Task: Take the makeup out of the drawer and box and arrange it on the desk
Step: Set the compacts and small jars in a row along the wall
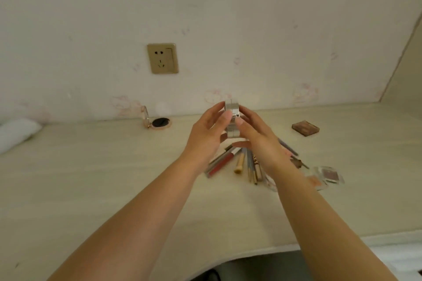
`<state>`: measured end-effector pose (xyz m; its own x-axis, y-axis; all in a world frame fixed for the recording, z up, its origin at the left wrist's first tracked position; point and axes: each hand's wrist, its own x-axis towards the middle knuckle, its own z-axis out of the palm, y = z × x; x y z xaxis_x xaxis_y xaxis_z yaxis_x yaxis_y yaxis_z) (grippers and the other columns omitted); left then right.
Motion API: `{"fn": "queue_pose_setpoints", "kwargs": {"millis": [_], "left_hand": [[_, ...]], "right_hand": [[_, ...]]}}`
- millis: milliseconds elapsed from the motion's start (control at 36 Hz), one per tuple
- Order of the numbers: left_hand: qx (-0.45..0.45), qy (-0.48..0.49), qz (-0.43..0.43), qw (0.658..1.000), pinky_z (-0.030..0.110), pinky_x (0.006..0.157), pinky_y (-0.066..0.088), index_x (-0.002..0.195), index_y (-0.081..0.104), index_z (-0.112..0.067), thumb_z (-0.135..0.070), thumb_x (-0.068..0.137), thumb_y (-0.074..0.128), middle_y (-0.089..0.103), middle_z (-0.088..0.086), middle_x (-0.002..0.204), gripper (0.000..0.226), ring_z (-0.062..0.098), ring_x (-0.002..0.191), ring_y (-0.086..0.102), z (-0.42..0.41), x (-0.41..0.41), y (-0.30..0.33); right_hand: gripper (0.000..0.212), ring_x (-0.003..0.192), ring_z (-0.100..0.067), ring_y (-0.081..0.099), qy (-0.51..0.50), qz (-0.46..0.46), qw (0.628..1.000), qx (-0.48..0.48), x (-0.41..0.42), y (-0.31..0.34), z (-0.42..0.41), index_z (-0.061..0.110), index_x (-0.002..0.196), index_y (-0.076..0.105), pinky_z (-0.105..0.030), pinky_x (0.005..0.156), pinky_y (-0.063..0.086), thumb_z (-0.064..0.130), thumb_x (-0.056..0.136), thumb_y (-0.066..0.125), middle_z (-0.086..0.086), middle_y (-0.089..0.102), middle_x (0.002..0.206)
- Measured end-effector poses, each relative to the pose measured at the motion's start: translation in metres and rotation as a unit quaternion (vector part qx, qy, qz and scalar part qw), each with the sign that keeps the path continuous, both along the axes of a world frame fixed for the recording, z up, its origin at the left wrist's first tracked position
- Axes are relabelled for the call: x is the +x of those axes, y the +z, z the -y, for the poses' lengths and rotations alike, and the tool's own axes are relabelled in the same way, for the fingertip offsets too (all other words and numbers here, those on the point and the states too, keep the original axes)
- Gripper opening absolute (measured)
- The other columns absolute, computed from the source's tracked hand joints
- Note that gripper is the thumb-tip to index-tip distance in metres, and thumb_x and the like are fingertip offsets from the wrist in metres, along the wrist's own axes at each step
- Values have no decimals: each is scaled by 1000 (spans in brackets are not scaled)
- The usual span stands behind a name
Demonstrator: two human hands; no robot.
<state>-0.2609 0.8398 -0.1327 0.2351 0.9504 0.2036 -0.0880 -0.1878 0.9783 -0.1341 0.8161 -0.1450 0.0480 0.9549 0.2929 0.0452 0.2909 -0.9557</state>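
While both arms reach forward over the pale wood-grain surface [91,178], the left hand [205,134] and the right hand [258,137] together hold a small silver case [232,116] upright between their fingertips, lifted above the surface. Its body looks metallic and blocky, with a seam across the middle; blur hides finer detail, so it may be a capped cosmetic. Just below the hands lies a loose fan of pencils and tubes [242,162], thin and long, one red, one with a tan tip. Under the right forearm sits a clear square compact [328,175] holding brownish powder. Right of the hands rests a flat brown palette [305,128]. Left of them stands an open round compact [157,121], rose-gold rimmed, its dark pan showing.
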Motion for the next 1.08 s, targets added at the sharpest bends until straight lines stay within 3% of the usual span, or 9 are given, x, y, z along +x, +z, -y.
{"fn": "queue_pose_setpoints", "kwargs": {"millis": [167,250,306,444,500,611,750,917,1083], "left_hand": [[23,71,-100,992,27,85,54,122,49,-42,-40,92,53,61,-11,116,30,3,97,62,12,-78,-14],[6,77,-144,987,30,91,51,120,51,-45,-43,84,65,59,-17,116,39,1,106,58,15,-116,-22],[23,101,-214,971,21,92,41,127,50,-45,-46,75,73,51,-20,124,57,0,114,48,15,-139,-27],[38,170,-277,945,17,91,32,136,45,-33,-41,72,76,47,-13,132,72,4,123,40,-1,-167,-43],[46,190,-293,936,23,97,38,137,43,-30,-45,70,76,49,-13,132,76,6,123,44,-8,-170,-50],[70,208,-296,929,27,98,44,132,47,-31,-63,56,63,53,-16,128,85,4,116,51,-10,-167,-60],[96,198,-323,920,22,98,40,136,43,-30,-58,66,66,49,-14,132,80,4,120,48,-11,-163,-68],[94,161,-383,905,28,96,42,142,30,-27,-75,63,38,40,-8,138,93,9,123,44,-10,-165,-73],[116,175,-395,894,26,90,42,138,37,-21,-50,86,56,44,-2,132,62,14,116,49,-12,-159,-73]], "right_hand": [[50,107,-22,62,85,-45,994,-43,-81,-17,-13,37,131,42,-30,72,53,43,82,49,-4,58,126],[47,96,-26,64,123,-116,982,-85,-116,-29,-22,16,129,48,-32,68,52,39,89,41,-8,64,113],[46,90,-25,63,158,-195,958,-139,-136,-36,-28,6,121,55,-37,73,54,37,96,31,-13,63,105],[57,100,-27,61,235,-313,876,-281,-181,-50,-45,8,115,59,-39,75,53,48,91,26,-13,61,108],[58,105,-28,60,236,-319,869,-295,-191,-54,-50,11,113,62,-43,83,49,49,89,24,-11,63,111],[56,93,-24,64,233,-334,864,-297,-191,-60,-54,13,102,64,-37,76,50,48,88,23,-8,67,100],[53,77,-20,70,249,-380,843,-290,-188,-65,-53,11,93,66,-29,63,57,44,87,25,-7,70,86],[44,89,-21,64,238,-375,848,-289,-191,-69,-54,12,96,62,-32,78,50,39,84,30,-8,64,94],[43,92,-22,62,208,-403,842,-291,-191,-74,-53,11,95,61,-33,85,48,40,86,31,-9,63,91]]}}
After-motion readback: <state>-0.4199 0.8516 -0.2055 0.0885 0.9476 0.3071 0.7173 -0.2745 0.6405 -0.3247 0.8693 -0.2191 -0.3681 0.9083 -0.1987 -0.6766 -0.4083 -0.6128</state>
